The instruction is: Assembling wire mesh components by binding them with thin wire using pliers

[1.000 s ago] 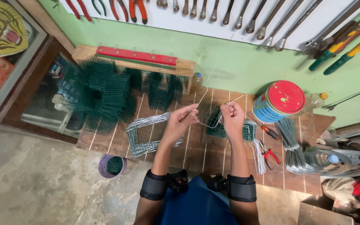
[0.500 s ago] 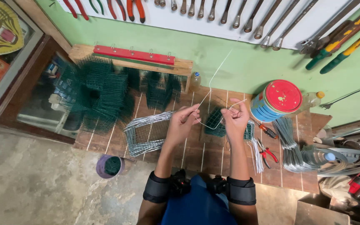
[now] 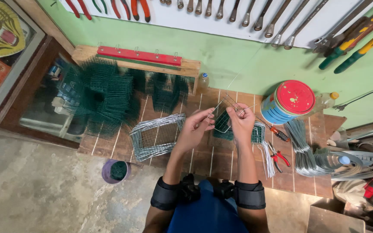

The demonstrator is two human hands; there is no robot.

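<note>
Both my hands are raised over a tiled workbench (image 3: 203, 157), working a thin bare wire (image 3: 227, 103) bent into a loop. My left hand (image 3: 197, 125) pinches one side of the wire. My right hand (image 3: 240, 121) grips the other side, and a long end of wire runs up toward the wall. Below my hands lies a small green mesh piece (image 3: 223, 127). A stack of bare wire frames (image 3: 156, 136) lies just left of my left hand.
Green wire mesh pieces (image 3: 104, 92) pile up at the back left. A red-lidded can (image 3: 290, 101), red-handled pliers (image 3: 277, 155), a screwdriver (image 3: 277, 131) and bundles of cut wire (image 3: 301, 144) lie right. A purple pot (image 3: 115, 170) stands on the floor. Tools (image 3: 238, 13) hang on the wall.
My hands have drawn closer together and the wire between them is now bent into a tighter loop. The view shifted slightly.
</note>
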